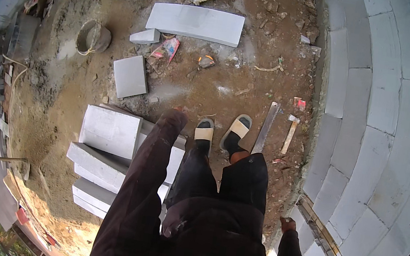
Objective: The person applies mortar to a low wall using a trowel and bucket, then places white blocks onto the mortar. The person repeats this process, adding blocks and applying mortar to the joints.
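Observation:
My left arm reaches forward over a stack of pale grey blocks (pixel 110 131). Only a small part of my left hand (pixel 179 110) shows past the dark sleeve, so its fingers cannot be made out. My right hand (pixel 287 225) hangs low beside the block wall (pixel 351 114), fingers loosely bent and a little apart, with nothing visible in it. Between my right foot and the wall lie a long handsaw (pixel 267 127) and a hammer (pixel 289 135) with a wooden handle. The saw's near end is hidden by my leg.
A long block (pixel 196 23), a square block (pixel 130 77) and a small wedge-shaped piece (pixel 145 36) lie ahead on the dirt. To their left stands a mortar-stained bucket (pixel 93 38). A hoe (pixel 9 160) rests at the far left. Rubble runs along the wall's foot.

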A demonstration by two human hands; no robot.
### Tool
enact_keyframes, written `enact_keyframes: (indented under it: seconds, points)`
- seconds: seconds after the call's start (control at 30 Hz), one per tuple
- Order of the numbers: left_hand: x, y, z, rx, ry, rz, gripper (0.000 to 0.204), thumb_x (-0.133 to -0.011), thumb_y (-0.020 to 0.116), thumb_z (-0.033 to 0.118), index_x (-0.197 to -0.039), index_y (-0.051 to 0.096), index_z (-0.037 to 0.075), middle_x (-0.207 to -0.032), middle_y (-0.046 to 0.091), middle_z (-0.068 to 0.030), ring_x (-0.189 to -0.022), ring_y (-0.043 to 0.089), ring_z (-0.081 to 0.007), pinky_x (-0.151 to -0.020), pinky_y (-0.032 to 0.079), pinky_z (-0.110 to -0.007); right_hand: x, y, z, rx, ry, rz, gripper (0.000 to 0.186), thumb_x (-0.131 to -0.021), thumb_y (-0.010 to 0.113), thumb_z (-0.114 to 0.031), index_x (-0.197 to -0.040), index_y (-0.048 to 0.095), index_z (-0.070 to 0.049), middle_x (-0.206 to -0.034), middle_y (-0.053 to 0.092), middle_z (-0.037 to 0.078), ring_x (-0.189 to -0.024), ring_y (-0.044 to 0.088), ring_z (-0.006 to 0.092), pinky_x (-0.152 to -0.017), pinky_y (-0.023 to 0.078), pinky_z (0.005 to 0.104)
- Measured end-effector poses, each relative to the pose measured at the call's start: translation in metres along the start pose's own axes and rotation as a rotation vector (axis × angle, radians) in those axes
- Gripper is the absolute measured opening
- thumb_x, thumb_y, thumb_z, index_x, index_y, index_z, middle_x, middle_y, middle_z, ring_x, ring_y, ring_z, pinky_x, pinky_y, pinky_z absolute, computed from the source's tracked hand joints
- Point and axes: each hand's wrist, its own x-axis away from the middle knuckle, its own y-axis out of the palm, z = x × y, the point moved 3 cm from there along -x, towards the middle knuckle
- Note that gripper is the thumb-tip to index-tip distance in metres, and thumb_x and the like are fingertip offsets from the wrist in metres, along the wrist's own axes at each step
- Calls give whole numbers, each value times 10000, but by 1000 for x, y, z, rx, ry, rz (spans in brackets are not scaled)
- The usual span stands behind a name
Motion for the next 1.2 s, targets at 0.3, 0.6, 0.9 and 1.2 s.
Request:
enact_keyframes:
  seconds: [0.3,0.6,0.9,1.2]
  points:
    - [-349,90,37,-262,-32,413,734,-658,722,381,-1289,391,200,-1395,292,-110,-1287,277,-296,-1010,291,-462,-170,115,-31,-337,355,181,390,-741,676,-293,-951,597,26,-808,632,133,-647,600,236,-563,502,357]
    - [-401,107,-50,809,-39,174,751,-635,787,207,-1250,379,66,-1050,558,-143,-908,579,-248,-766,496,-366,-186,165,-44,-90,319,74,505,-734,638,-414,-1041,603,-14,-978,608,260,-956,595,356,-810,464,409]
    - [-33,51,149,847,529,-560,660,-668,765,138,-1213,406,35,-1021,583,-72,-908,570,-159,-794,460,-294,110,90,7,-501,574,220,721,-719,625,-507,-1134,516,73,-1093,546,294,-1074,519,376,-914,403,403]
    - [311,73,262,232,455,-1574,571,-761,610,311,-1203,435,-7,-1052,574,-122,-915,592,-228,-834,473,-343,297,43,-95,-1193,99,443,685,-742,609,-518,-1189,479,-16,-1097,521,250,-1005,545,347,-837,433,394]
